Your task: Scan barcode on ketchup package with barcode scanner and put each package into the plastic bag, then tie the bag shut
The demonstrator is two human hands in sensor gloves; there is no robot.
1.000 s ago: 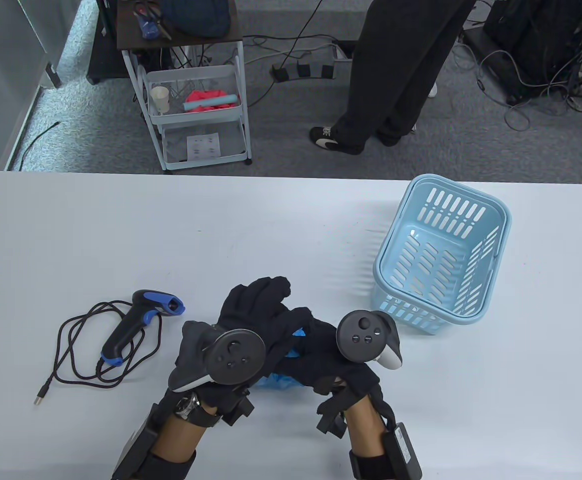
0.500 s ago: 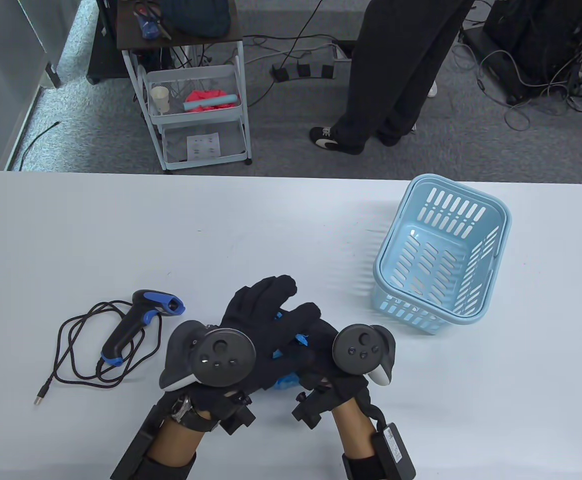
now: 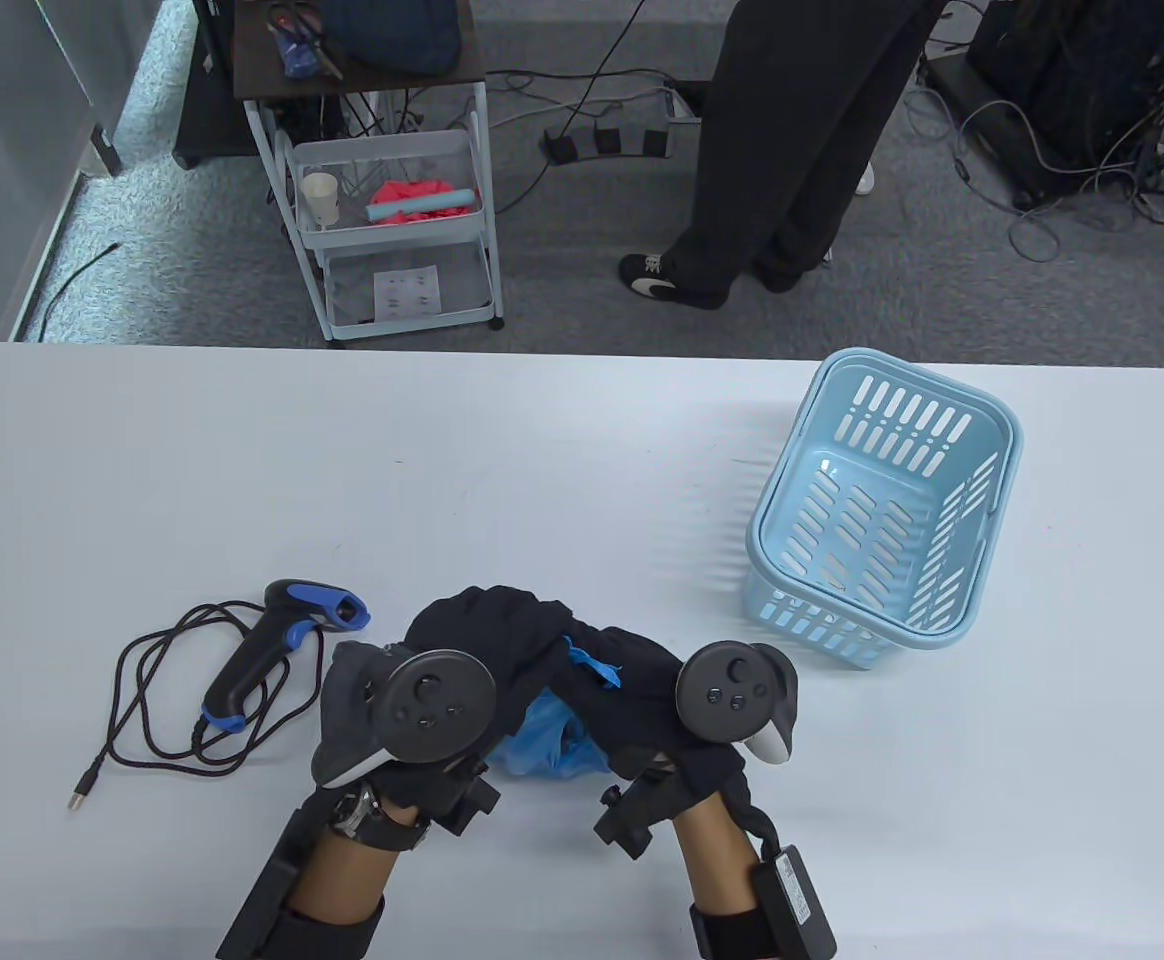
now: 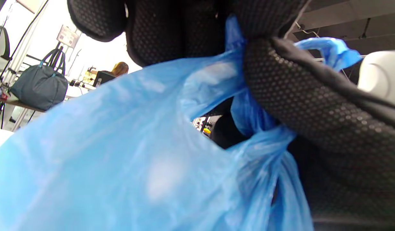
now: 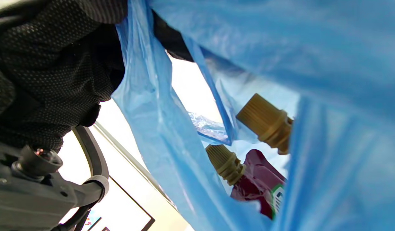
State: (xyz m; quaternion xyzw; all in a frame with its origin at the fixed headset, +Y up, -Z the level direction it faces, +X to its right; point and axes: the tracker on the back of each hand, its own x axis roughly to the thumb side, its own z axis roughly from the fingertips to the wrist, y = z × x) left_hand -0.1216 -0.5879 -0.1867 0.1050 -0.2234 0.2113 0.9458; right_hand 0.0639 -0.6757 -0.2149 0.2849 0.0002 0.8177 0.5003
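At the left of the table (image 3: 142, 450) the barcode scanner (image 3: 277, 645) lies on its side, untouched, with its dark cable (image 3: 157, 700) looped around its handle. To its right, my left hand (image 3: 482, 640) is curled, its fingers closed on the gathered upper plastic of the blue bag (image 3: 552, 745); the left wrist view shows the plastic bag's (image 4: 120, 154) twisted handle strips passing between the gloved fingers (image 4: 184, 29). The bag's body sits on the table between my two wrists, near the front edge. My right hand (image 3: 632, 690) is directly beside the left and touching it, and also grips the bag's handle plastic. In the right wrist view, two ketchup packages (image 5: 258, 179) with tan screw caps (image 5: 265, 123) are visible inside the bag through its opening. At the far right stands a light blue basket (image 3: 992, 470), well apart from both hands.
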